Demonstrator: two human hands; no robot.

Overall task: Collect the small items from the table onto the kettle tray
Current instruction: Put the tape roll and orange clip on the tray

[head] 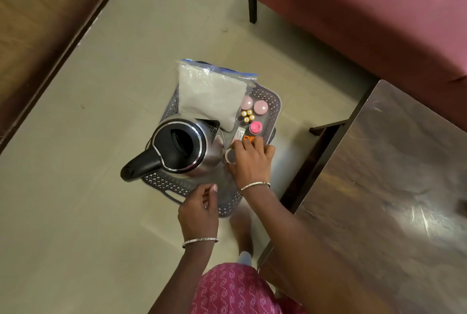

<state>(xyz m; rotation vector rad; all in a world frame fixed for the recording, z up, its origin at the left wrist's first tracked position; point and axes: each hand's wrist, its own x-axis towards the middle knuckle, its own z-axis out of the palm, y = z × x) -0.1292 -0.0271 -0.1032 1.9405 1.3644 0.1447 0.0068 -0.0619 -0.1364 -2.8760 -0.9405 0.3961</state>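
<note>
A grey perforated tray [274, 105] lies on the floor. On it stand a steel kettle with a black handle [182, 148], a zip bag of white grains [211, 94], two pale pink lids [260, 107], several gold-tipped batteries [247, 116], a pink-capped bottle [256, 128] and a small white packet [240, 134]. My right hand [251, 162] rests on the tray beside the kettle, fingers over an orange item [249, 139] and touching a roll of clear tape [230, 156]. My left hand [199, 210] hovers at the tray's near edge, fingers loosely curled, holding nothing.
A dark wooden table [394, 187] stands to the right, close to the tray. A red sofa [366, 10] fills the upper right, and another wooden surface [38, 23] the upper left. My foot [241, 227] stands just behind the tray on the tiled floor.
</note>
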